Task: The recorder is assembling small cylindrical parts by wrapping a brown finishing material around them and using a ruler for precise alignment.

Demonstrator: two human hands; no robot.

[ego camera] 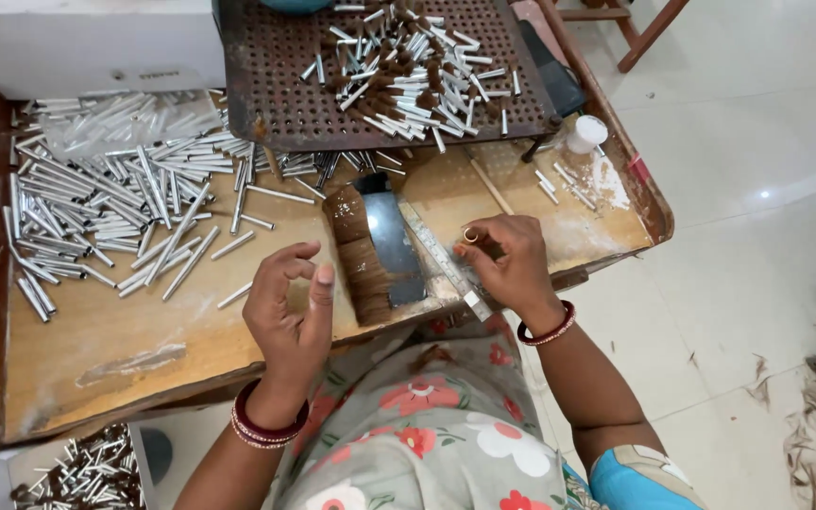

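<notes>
My left hand hovers over the wooden table, fingers curled and apart, holding nothing; it is nearest a row of brown bristles lying beside a dark flat plate. My right hand rests at the table's front edge, next to a metal ruler, and pinches a small metal tube stuffed with brown bristle, its open end facing up. A large scatter of silver metal tubes covers the left of the table.
A rusty perforated tray at the back holds several tubes filled with bristle. A small white pot stands at the right. A white box sits back left. Below left, a container holds more tubes. Bristle scraps litter the tiled floor.
</notes>
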